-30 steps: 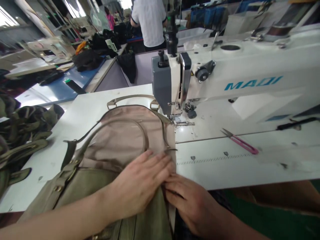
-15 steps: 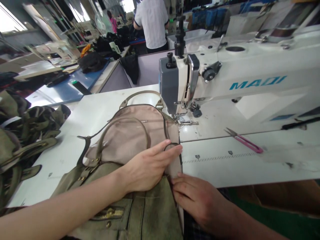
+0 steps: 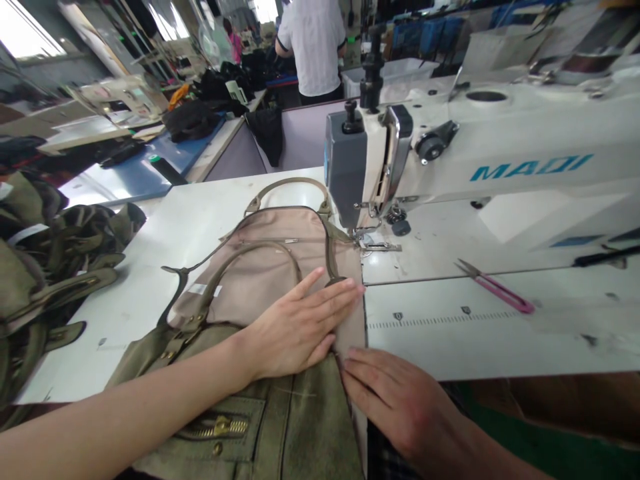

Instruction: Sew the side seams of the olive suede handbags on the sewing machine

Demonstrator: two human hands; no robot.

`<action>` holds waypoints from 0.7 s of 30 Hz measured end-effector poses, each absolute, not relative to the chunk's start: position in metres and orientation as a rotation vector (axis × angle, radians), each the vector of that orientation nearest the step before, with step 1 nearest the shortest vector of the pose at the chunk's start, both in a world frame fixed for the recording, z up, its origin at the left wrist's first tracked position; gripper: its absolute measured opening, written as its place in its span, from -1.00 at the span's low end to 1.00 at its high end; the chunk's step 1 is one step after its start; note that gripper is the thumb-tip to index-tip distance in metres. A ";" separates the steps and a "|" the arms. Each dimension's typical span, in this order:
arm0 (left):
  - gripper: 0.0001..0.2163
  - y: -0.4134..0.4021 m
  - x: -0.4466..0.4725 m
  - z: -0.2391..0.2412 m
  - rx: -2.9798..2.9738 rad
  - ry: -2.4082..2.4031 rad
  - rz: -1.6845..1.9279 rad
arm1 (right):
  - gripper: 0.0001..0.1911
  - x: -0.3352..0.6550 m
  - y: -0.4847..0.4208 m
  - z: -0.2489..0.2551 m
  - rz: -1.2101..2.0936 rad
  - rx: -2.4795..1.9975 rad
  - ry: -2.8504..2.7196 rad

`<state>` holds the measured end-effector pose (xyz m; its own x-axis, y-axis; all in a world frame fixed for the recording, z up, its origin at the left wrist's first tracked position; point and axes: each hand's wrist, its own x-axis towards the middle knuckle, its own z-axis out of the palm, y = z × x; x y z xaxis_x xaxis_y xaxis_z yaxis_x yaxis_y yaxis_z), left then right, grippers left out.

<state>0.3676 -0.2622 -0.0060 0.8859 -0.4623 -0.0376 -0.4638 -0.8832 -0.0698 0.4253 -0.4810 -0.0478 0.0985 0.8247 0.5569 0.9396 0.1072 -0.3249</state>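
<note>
An olive-green bag [image 3: 320, 407] with a beige lining [image 3: 260, 293] lies opened out on the sewing table. My left hand [image 3: 295, 327] rests flat on the lining near its right edge, fingers stretched toward the machine. Closer to me, my right hand [image 3: 390, 393] holds the bag's right edge between pressed-together fingers; the thumb is hidden. The far part of that edge runs under the presser foot [image 3: 361, 241] of the sewing machine [image 3: 350, 160]. One bag handle [image 3: 250, 250] arches over the lining, and a brass zipper [image 3: 223, 427] shows on the olive front.
Pink-handled thread snips [image 3: 500, 287] lie on the table right of the bag. More olive bags [image 3: 65, 260] are heaped at left. A printed ruler scale [image 3: 445, 320] crosses the tabletop. Beyond a partition stands a person in a white shirt [image 3: 316, 47].
My left hand has flattened over the lining, its fingers straighter, and the raised fold beneath it is smoothed down. My right hand stays at the edge. The view has shifted slightly.
</note>
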 end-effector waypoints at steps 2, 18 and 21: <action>-0.46 -0.263 0.372 -0.003 -2.968 0.623 0.038 | -0.60 0.423 -0.481 -0.050 -0.254 -1.776 -1.737; -0.53 -0.255 0.378 0.002 -3.204 0.598 0.414 | -0.58 0.443 -0.495 -0.054 -0.319 -1.784 -1.846; -0.56 -0.254 0.386 0.006 -3.246 0.593 0.451 | -0.59 0.452 -0.496 -0.057 -0.300 -1.792 -1.857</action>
